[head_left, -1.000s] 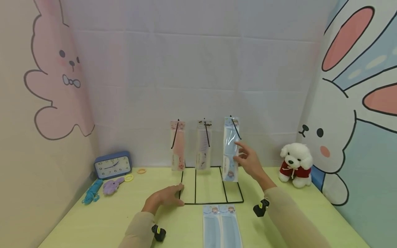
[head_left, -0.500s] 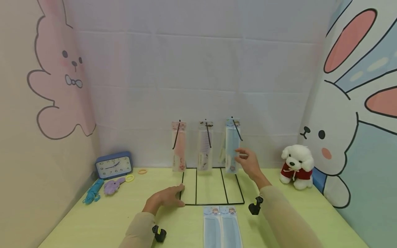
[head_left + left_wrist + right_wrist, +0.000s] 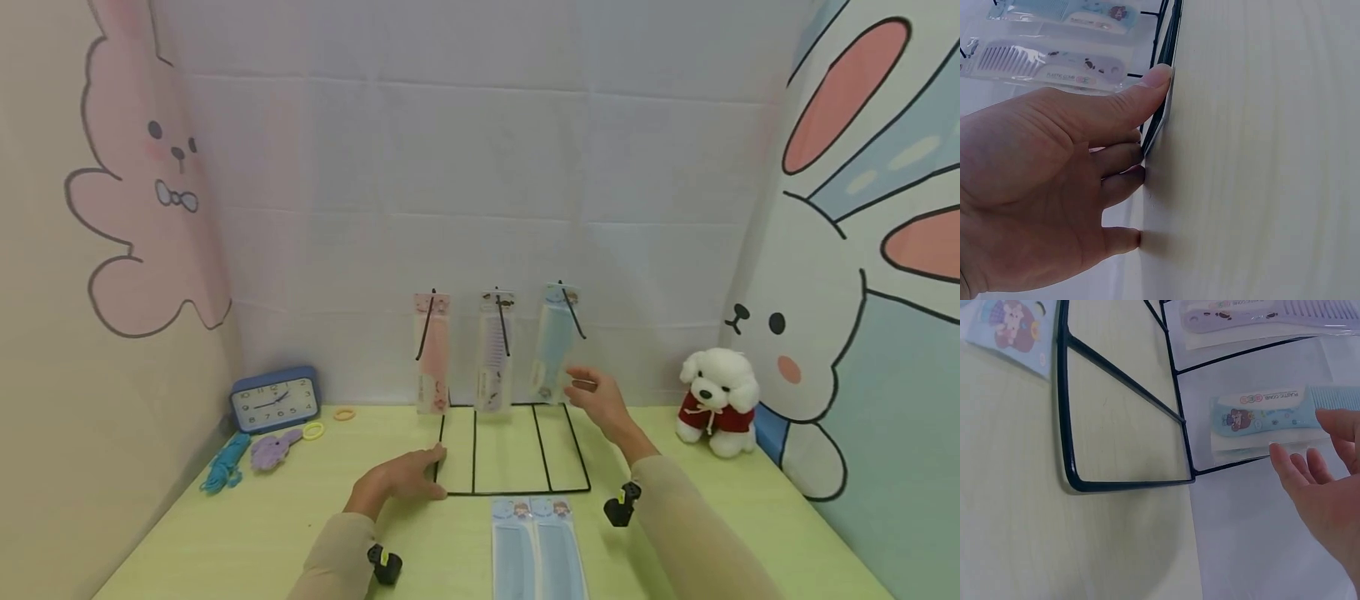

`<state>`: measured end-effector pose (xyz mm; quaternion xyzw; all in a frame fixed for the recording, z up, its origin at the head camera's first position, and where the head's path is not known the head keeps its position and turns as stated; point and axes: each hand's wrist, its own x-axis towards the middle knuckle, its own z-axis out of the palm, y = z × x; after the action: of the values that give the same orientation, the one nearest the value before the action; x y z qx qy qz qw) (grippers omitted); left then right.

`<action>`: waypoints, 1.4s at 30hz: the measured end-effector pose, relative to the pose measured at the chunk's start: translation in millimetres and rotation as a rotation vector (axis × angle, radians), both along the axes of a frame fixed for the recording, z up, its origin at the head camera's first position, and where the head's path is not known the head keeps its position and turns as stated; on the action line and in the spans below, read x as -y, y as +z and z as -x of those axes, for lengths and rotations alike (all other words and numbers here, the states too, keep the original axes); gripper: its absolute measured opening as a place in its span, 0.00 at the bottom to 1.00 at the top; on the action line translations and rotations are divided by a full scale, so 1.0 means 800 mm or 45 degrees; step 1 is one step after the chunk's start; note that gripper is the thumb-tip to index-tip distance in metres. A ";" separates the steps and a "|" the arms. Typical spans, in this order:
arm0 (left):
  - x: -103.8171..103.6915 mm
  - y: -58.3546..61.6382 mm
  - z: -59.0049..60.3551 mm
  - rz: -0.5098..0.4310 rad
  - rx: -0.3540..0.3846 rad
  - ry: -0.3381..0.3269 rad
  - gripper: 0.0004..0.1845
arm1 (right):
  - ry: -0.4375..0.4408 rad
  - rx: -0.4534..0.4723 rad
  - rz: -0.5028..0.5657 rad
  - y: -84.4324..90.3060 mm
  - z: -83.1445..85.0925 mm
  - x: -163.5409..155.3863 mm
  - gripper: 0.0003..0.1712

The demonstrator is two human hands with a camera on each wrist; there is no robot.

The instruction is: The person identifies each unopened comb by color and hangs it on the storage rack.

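My left hand (image 3: 401,477) holds the front left corner of a black wire display rack (image 3: 517,493); in the left wrist view the thumb lies against the wire and the other fingers are beyond it. At the right hook, my right hand (image 3: 603,404) is raised beside a packaged blue comb (image 3: 553,342), its fingers loosely bent with nothing between them. That comb hangs tilted on the hook. A packaged purple comb (image 3: 495,354) hangs from the middle hook and a pink one (image 3: 433,358) from the left hook. Two more packaged blue combs (image 3: 536,550) lie before the rack.
On the left of the table (image 3: 300,533) are a blue clock (image 3: 273,402), a blue cord bundle (image 3: 225,464), a purple toy-like item (image 3: 273,452), a yellow ring (image 3: 312,431) and an orange ring (image 3: 343,414). A white plush dog (image 3: 718,400) sits at the right.
The blue comb on the right hook has swung back and now hangs tilted, its lower end leftward. My right hand has come off it and moved slightly down. My left hand stays put.
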<state>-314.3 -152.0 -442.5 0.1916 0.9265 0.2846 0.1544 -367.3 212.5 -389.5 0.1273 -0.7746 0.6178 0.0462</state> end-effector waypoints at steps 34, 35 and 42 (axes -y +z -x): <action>-0.001 0.004 0.003 0.024 -0.025 0.012 0.42 | 0.398 0.317 -1.093 -0.016 -0.193 0.036 0.55; -0.001 0.004 0.003 0.021 -0.022 0.013 0.42 | 0.378 0.321 -1.153 -0.018 -0.197 0.039 0.58; -0.001 0.000 0.001 -0.005 0.005 0.014 0.43 | 0.376 0.330 -1.329 -0.077 -0.196 0.035 0.66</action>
<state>-314.9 -151.0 -442.3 0.1864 0.9266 0.2877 0.1543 -210.5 184.9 -451.0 0.1634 -0.9510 0.1628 -0.2056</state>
